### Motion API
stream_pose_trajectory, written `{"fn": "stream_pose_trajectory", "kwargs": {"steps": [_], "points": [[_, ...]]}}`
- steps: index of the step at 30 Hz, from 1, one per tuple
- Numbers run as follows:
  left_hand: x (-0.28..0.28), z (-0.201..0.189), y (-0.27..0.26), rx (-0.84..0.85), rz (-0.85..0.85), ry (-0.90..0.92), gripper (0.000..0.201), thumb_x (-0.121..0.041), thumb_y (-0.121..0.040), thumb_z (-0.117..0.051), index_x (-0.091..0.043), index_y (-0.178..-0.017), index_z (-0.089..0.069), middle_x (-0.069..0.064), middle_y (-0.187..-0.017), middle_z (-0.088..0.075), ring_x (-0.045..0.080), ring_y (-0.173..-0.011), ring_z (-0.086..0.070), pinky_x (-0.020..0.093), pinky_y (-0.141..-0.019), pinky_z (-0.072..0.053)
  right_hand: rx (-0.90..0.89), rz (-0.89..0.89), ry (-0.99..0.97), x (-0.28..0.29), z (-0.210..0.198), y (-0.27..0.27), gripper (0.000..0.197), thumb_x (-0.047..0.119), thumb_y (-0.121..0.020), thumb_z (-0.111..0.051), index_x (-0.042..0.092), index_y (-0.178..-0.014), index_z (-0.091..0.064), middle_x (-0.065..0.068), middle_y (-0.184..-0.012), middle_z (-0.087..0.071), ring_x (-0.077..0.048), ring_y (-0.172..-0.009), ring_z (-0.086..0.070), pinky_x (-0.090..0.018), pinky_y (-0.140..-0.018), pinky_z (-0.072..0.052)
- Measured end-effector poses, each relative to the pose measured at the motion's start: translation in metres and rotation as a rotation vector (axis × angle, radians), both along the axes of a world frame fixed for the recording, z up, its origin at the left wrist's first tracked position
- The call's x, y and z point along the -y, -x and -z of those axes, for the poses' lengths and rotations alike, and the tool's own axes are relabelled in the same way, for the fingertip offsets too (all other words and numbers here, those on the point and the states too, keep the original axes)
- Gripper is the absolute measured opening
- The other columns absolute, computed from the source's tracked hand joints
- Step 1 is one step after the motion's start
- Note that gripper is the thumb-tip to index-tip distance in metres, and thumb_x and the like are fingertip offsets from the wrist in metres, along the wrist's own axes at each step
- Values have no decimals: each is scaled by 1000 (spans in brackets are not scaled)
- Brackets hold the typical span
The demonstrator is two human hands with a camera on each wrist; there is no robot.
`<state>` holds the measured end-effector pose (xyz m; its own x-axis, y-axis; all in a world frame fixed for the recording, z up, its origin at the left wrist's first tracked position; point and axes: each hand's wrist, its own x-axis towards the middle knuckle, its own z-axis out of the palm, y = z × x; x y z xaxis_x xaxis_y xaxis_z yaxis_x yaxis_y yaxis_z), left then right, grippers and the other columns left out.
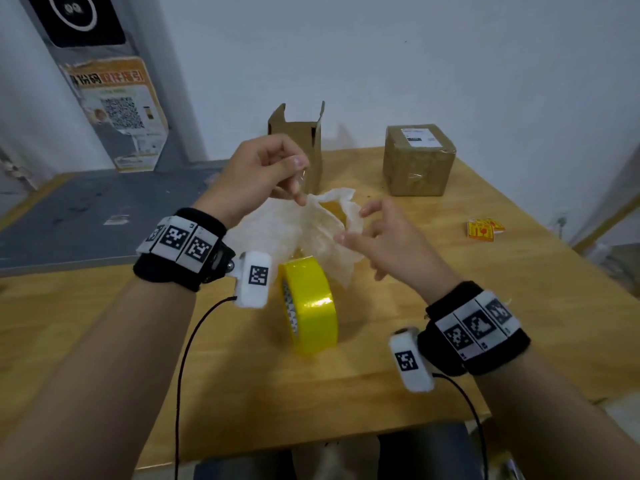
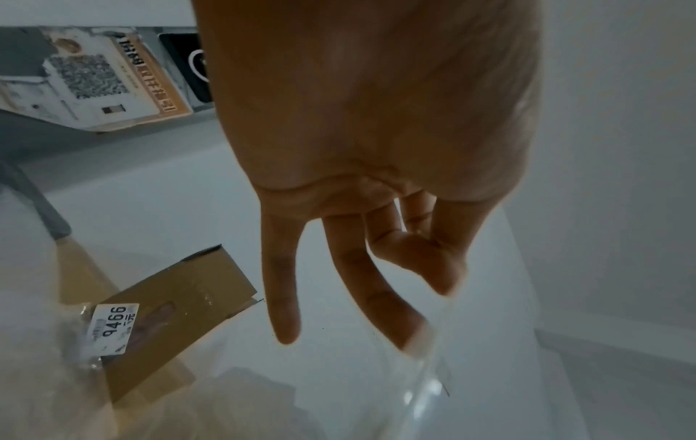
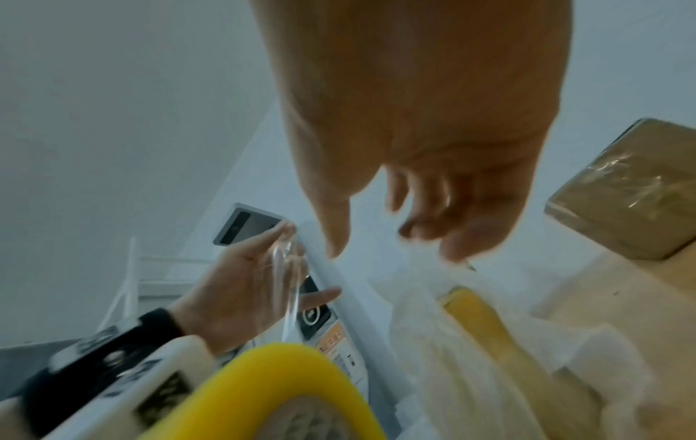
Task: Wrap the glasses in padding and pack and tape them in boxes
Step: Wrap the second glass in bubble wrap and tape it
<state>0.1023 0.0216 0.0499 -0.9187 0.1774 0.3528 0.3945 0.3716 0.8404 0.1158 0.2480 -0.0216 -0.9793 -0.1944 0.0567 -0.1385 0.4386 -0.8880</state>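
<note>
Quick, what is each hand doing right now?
Left hand: pinching a strip of clear tape.
Right hand: open, holding nothing, beside the white padding.

A wooden table (image 1: pixel 450 306) stands against a pale wall (image 1: pixel 450 64), beside a grey floor (image 1: pixel 86 209).

A wooden table (image 1: pixel 415 358) holds yellow tape (image 1: pixel 310 304) in the middle, white padding (image 1: pixel 277 226) at twelve o'clock, and two boxes (image 1: pixel 417 159) farther back.

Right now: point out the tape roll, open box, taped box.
tape roll (image 1: pixel 313 308), head view, yellow outer band.
open box (image 1: pixel 298 135), head view, front wall.
taped box (image 1: pixel 417 168), head view, front face.
</note>
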Motion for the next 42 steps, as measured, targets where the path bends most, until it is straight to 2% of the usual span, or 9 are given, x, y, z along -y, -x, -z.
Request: {"fn": "stream_pose_trajectory", "kwargs": {"steps": [3,7,13,17,22,27,31,36,42], "points": [[2,2,3,42,6,-50,21,-7,-104,-54,-11,-86,-63,3,-62,-59,27,-62,-70,42,-67,-63,-211,162,6,-1,-3,30,70,44,-73,-91,30,-119,-40,3,-113,-52,-13,-93,-54,-32,-75,-47],[3,-5,4,50,40,-4,18,-7,-103,-56,-9,-87,-65,7,-64,-61,31,-65,-73,46,-65,-63,-274,63,-211,22,6,56,86,48,-66,-94,24,-129,-41,4,-127,-39,-22,-124,-44,-40,-103,-46],[5,-13,7,52,90,54,18,-4,-101,-58,-7,-86,-67,9,-63,-63,37,-66,-74,46,-65,-62,-295,12,-174,37,24,68,64,15,-81,-84,23,-129,-42,5,-108,-55,-19,-100,-60,-37,-85,-53],[10,-10,15,41,104,24,19,-3,-101,-57,-6,-85,-67,5,-61,-63,32,-63,-73,43,-66,-64,-349,-30,-194,31,30,71,49,4,-88,-72,22,-127,-49,4,-102,-58,-17,-92,-58,-22,-69,-41],[12,0,31,39,102,-28,20,-3,-101,-57,-7,-85,-67,6,-61,-64,31,-62,-72,40,-70,-62,-413,-87,-262,27,38,81,29,4,-89,-69,23,-111,-69,5,-111,-66,-13,-103,-60,-26,-84,-46],[8,15,51,96,119,-135,19,-5,-99,-55,-8,-84,-66,6,-63,-61,30,-60,-70,51,-87,-59,-545,-180,-277,22,48,89,28,-7,-87,-66,14,-101,-80,18,-83,-58,3,-70,-53,-9,-70,-38],[4,21,66,144,121,-149,14,-11,-98,-58,-3,-90,-66,7,-67,-59,31,-64,-69,57,-87,-59,-670,-239,-309,19,55,99,25,-7,-87,-69,13,-94,-81,-4,-89,-66,-18,-73,-59,-34,-68,-50],[-4,17,80,165,139,-63,22,-9,-103,-56,-10,-84,-67,5,-68,-62,31,-70,-72,44,-76,-61,-683,-265,-268,14,60,105,19,-1,-91,-72,15,-93,-82,-2,-122,-62,-1,-68,-50,-21,-72,-42],[-11,15,105,201,164,58,17,-12,-104,-57,-6,-90,-65,8,-71,-62,31,-74,-75,42,-77,-62,-712,-308,-156,9,61,114,19,-8,-85,-75,8,-89,-83,-4,-102,-75,8,-78,-59,-6,-73,-41]]}}
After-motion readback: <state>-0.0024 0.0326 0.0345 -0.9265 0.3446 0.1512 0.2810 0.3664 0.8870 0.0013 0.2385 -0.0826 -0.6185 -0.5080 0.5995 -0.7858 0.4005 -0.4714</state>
